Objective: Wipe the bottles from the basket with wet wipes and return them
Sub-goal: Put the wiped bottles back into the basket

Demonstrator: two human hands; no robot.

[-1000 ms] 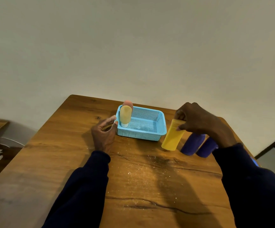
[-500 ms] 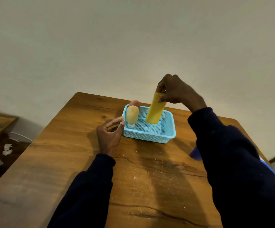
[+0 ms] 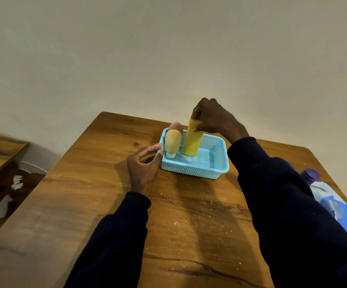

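Note:
A light blue mesh basket (image 3: 214,165) sits on the wooden table (image 3: 85,194). Inside, at its left end, a pale yellow tube (image 3: 173,143) stands on its white cap, with a pink tube (image 3: 176,126) right behind it. My right hand (image 3: 214,119) grips the top of a yellow bottle (image 3: 192,142) that stands upright in the basket beside the tubes. My left hand (image 3: 145,165) rests on the table with its fingertips against the basket's left rim, holding nothing. A purple bottle (image 3: 309,175) peeks out behind my right sleeve.
A blue and white wipes pack (image 3: 338,206) lies at the table's right edge. White crumbs are scattered over the tabletop near me. To the left, a lower wooden shelf (image 3: 0,156) and white scraps (image 3: 16,182) on the dark floor.
My right hand carried the yellow bottle from the table right of the basket up over it and down to stand inside. My left hand stayed at the basket's left rim.

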